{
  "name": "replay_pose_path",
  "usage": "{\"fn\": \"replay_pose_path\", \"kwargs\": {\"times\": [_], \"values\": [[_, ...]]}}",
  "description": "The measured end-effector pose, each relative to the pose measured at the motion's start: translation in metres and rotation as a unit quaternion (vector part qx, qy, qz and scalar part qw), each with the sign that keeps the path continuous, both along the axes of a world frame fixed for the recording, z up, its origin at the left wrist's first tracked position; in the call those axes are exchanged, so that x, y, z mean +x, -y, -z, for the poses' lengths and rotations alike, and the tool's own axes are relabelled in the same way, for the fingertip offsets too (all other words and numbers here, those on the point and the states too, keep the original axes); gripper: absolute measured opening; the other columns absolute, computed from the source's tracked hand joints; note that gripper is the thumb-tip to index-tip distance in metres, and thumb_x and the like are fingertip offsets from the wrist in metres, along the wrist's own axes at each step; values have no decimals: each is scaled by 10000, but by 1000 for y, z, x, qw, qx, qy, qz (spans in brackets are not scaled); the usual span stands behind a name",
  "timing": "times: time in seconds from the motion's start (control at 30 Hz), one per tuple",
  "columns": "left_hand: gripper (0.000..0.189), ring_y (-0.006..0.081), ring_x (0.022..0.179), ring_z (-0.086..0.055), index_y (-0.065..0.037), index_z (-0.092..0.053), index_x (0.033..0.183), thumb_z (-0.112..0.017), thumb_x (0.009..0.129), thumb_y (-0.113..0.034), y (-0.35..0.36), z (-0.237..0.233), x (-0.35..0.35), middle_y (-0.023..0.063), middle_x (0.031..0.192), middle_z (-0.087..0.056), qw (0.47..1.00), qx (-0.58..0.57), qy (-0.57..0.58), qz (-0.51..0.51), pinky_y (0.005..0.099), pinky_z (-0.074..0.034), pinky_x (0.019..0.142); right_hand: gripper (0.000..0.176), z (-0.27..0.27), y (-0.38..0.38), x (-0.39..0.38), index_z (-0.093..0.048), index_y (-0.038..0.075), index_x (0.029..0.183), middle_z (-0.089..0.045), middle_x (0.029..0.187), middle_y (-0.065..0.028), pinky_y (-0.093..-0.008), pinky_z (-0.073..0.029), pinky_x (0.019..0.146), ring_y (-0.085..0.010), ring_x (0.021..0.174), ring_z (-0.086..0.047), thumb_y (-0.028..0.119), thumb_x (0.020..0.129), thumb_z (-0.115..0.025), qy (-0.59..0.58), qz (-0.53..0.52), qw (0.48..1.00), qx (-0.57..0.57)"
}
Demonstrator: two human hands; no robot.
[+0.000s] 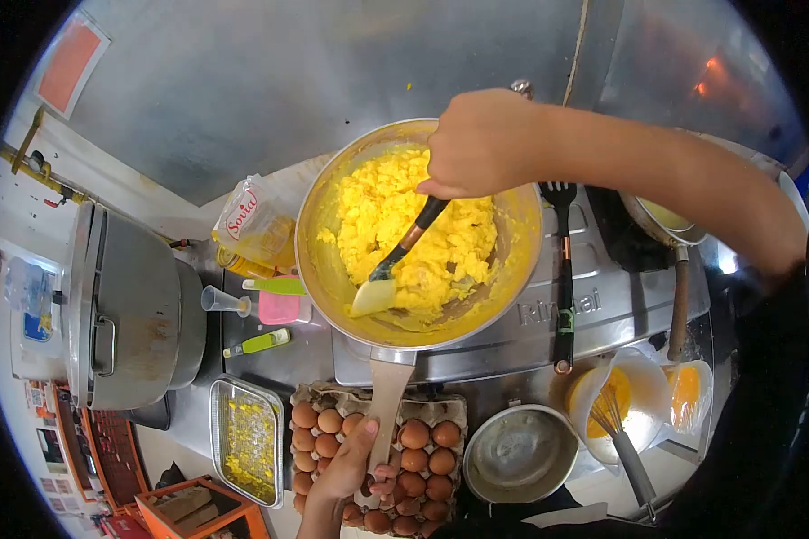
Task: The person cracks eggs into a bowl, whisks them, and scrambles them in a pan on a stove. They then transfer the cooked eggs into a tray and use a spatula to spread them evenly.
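My left hand (354, 463) is closed around the flat handle (389, 391) of a large frying pan (318, 289). Yellow scrambled eggs (382, 207) fill much of the pan, and egg residue coats its inner wall. My right hand (481, 144) reaches in from the right above the pan, wrapped round the dark handle of a spatula (375, 296). The spatula's pale blade presses into the near-left edge of the eggs. Below the pan handle lies a carton of brown eggs (413, 460), partly hidden by my left hand.
A slotted turner (564, 278) lies on the stove (521, 346) right of the pan. A small saucepan (680, 296), a metal bowl (521, 454) and a jug of beaten egg with a whisk (634, 472) stand rightward. Leftward are a big pot (139, 305) and a wire-mesh tray (216, 431).
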State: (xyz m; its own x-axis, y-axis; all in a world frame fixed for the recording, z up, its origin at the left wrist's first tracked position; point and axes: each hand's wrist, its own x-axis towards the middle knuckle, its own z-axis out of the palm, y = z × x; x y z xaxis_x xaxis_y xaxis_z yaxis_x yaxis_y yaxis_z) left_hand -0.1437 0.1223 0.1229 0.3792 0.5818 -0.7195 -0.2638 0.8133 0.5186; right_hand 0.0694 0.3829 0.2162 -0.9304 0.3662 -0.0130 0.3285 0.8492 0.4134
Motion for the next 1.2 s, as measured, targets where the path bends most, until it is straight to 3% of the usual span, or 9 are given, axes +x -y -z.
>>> {"fn": "replay_pose_path", "kwargs": {"times": [0.2,0.4,0.47,0.67,0.77,0.87,0.97,1.07,1.2], "values": [[302,81,387,-268,-102,-345,943,-260,880,-385,4,8,-3,19,510,-318,1000,24,16,-12,206,-263,329,460,-25,6,17,-554,64,520,-523,502,-104,-362,-447,488,-293,506,-535,382,807,-385,125,67,988,-55],[305,83,402,-263,-90,-342,931,-280,877,-384,2,2,0,20,514,-311,999,22,11,-23,205,-264,338,478,6,15,0,-566,27,610,-544,570,-128,-355,-437,507,-287,560,-546,423,809,-387,26,115,979,-168],[309,84,402,-260,-89,-342,932,-285,876,-387,3,2,1,21,515,-309,1000,16,9,-24,205,-264,338,435,1,15,7,-564,8,695,-550,614,-129,-345,-412,511,-266,564,-536,410,798,-434,52,124,945,-298],[322,83,422,-273,-89,-350,940,-294,872,-398,4,2,0,22,521,-309,999,20,1,-43,201,-264,343,280,-36,19,19,-537,22,867,-517,591,-85,-312,-375,497,-205,542,-486,288,785,-509,139,304,868,-366],[320,82,438,-284,-96,-351,957,-296,871,-400,4,4,-2,24,525,-310,999,8,26,-42,201,-267,348,355,-38,0,37,-537,15,905,-462,554,-38,-289,-389,463,-170,474,-469,342,771,-498,161,223,825,-493],[317,81,450,-292,-106,-349,972,-301,869,-402,3,5,-5,30,534,-313,999,8,42,-24,201,-266,351,408,-60,-2,33,-509,51,757,-407,506,-16,-271,-357,426,-135,425,-413,445,791,-410,185,251,775,-550],[320,79,462,-301,-109,-346,979,-303,868,-406,2,2,-4,28,535,-308,999,7,43,-20,201,-263,351,342,-92,27,2,-547,22,819,-455,543,-39,-296,-370,532,-154,537,-423,340,832,-419,263,300,819,-413],[318,80,465,-308,-109,-346,980,-316,865,-404,4,4,-5,19,567,-305,998,-11,59,-36,203,-265,351,410,-93,40,-13,-534,25,790,-455,540,-39,-279,-372,526,-152,521,-419,396,841,-366,356,355,807,-308],[312,84,466,-313,-105,-343,969,-337,861,-398,6,9,-5,7,615,-294,997,-24,56,-56,207,-269,348,470,-85,31,-40,-522,26,729,-445,529,-39,-282,-373,500,-167,498,-412,437,840,-322,413,355,772,-328]]}}
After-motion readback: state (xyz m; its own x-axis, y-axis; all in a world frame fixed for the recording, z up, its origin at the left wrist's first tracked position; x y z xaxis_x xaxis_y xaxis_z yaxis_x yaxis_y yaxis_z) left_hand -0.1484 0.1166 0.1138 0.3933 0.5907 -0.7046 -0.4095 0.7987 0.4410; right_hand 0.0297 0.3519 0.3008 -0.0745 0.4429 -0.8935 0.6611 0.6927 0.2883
